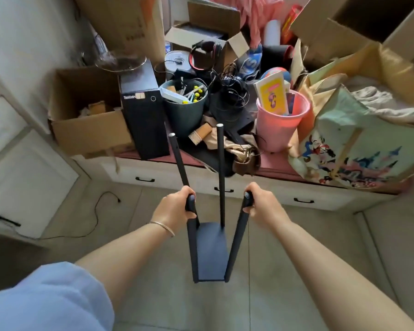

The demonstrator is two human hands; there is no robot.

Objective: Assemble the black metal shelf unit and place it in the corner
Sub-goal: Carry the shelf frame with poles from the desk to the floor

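The black metal shelf unit stands upright on the tiled floor below me: a flat black shelf plate with four thin black posts rising from its corners. My left hand grips the top of the near left post. My right hand grips the top of the near right post. The two far posts stand free, with silver-tipped ends reaching up in front of the bench.
A white drawer bench ahead is piled with cardboard boxes, a black computer tower, a teal bin, a pink bin, cables and a printed bag. White cabinets stand left. A black cord lies on the floor.
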